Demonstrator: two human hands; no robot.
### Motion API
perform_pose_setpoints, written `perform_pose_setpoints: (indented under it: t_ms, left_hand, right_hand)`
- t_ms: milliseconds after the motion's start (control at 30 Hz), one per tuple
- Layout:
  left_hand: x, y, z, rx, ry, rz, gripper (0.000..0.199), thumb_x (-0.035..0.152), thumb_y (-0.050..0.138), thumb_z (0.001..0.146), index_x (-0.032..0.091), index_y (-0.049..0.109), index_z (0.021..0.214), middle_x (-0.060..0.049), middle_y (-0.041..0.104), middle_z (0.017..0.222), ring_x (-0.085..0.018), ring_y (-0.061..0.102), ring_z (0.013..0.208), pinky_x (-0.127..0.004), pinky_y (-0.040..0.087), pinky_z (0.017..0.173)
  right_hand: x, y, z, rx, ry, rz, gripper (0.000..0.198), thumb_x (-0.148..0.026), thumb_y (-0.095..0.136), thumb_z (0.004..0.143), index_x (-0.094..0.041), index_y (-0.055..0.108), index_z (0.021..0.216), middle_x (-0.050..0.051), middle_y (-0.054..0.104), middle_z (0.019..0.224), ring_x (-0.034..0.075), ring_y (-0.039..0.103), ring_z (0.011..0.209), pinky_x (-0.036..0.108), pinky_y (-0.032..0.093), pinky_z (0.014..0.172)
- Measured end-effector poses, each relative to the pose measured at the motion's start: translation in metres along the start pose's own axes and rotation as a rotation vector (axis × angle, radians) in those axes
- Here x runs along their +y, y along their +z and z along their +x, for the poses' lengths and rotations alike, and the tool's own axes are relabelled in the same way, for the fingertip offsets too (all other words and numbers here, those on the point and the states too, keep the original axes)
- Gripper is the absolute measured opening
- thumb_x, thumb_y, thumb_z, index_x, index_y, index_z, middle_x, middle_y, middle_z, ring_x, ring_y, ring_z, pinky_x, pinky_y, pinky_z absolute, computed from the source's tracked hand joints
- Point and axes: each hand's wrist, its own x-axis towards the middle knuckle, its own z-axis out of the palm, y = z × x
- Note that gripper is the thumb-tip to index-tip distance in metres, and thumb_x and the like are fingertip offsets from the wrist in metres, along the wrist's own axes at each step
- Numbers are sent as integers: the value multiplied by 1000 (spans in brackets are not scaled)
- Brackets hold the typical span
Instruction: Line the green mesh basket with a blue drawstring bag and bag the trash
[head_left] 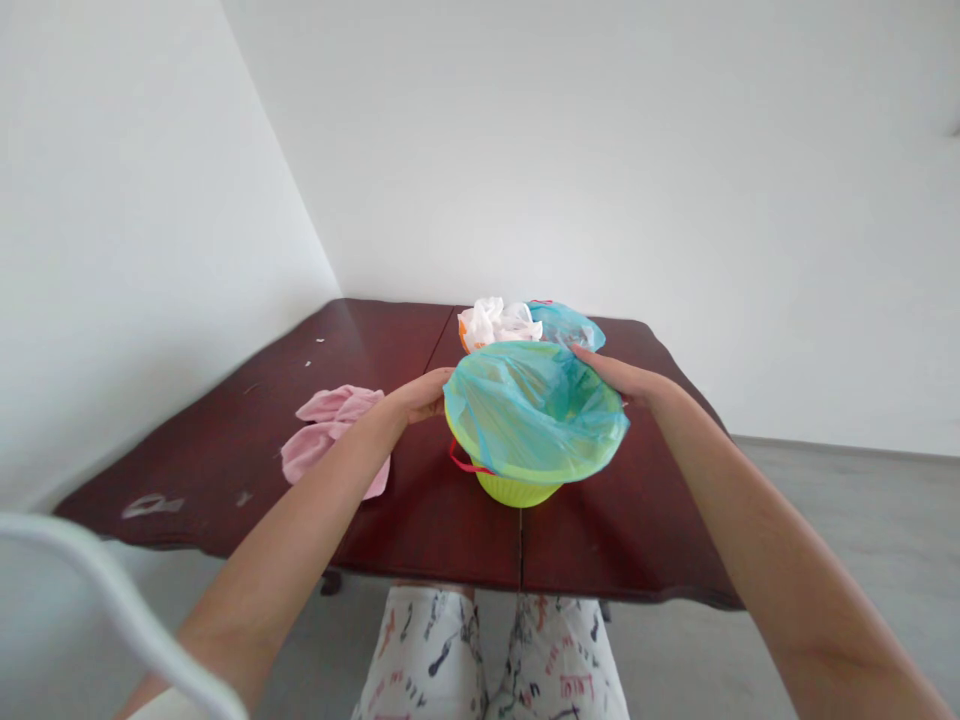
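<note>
A yellow-green plastic bin (519, 492) stands tilted toward me on the table, its mouth lined with a thin blue garbage bag (510, 415) folded over the rim. A red drawstring (466, 462) hangs at the bin's left side. My left hand (427, 393) grips the rim from the left, its fingertips partly hidden behind the bin. On the far right of the rim, my right hand (616, 374) holds the edge and the bag, with fingers lying over the plastic. The inside of the bin is mostly covered by the bag.
Folded pink cloth (319, 450) lies left of the bin, partly behind my left forearm. Behind the bin sit a crumpled white plastic bag (499, 322) and another blue bag (566, 325). The dark red wooden table (420, 520) meets white walls. A white cable (112, 590) crosses the lower left.
</note>
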Motion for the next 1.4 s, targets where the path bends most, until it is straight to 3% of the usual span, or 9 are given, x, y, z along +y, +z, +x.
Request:
perform_pose_setpoints:
  t_ms: [100,233,367,467,567,700,1067,1200,1400]
  left_hand:
    - [-6,-15,-16,-34,4,58,67,52,111,64,20,88,118,-14,93,113,-39,89,113,-45,72,95]
    - [-11,-30,-46,-16,165,367,65,60,100,85,23,80,135,-12,91,125,-36,87,119,-52,71,106]
    - [-3,-15,-92,351,667,766,44,47,65,119,24,71,156,-18,75,164,-36,73,153,-62,59,132]
    - [-2,7,-125,195,998,973,44,34,64,122,28,67,166,-15,64,180,-33,61,168,-58,52,141]
    - [-20,19,-141,129,1248,1134,45,16,77,115,27,74,158,-10,81,159,-27,74,155,-45,63,131]
    - [-56,20,-142,475,1464,1054,47,-3,80,104,28,83,140,-5,87,146,-21,87,128,-36,74,108]
    - [-67,18,-155,435,1320,1131,26,52,72,103,36,82,121,-11,80,156,-40,79,139,-65,69,114]
    - [0,42,-167,376,1189,1004,34,49,56,114,39,79,137,-8,79,161,-38,75,146,-66,58,131]
    - [100,93,-85,-276,489,1016,27,53,81,103,34,91,120,-8,89,137,-39,78,143,-48,49,137]
  right_hand:
    - [7,-1,-7,-8,-11,24,73,-79,45,119,-21,87,110,19,91,113,39,88,101,58,75,91]
    - [23,6,-51,391,-302,-93,44,-63,67,114,-23,81,125,15,87,121,35,81,113,52,70,103]
    - [39,30,-127,615,-720,-279,39,-44,63,120,-30,77,154,15,74,161,37,70,150,62,57,129]
    - [52,56,-170,561,-868,-464,47,-28,70,115,-36,75,161,11,64,179,41,61,166,72,44,140]
    - [72,80,-187,651,-945,-469,63,-13,82,105,-37,76,163,10,65,180,40,70,157,69,56,133]
    - [92,98,-187,824,-965,-335,67,-1,84,99,-38,83,155,12,73,169,35,84,134,52,75,102]
    - [122,112,-186,671,-689,-235,24,-19,71,112,-30,84,129,14,84,139,33,85,125,52,74,107]
    - [149,119,-187,718,-613,-232,19,-24,70,114,-31,83,126,11,85,136,34,86,122,55,73,106]
    - [101,125,-203,980,-741,-239,70,-30,67,114,-36,53,183,15,44,194,46,44,179,78,40,142]
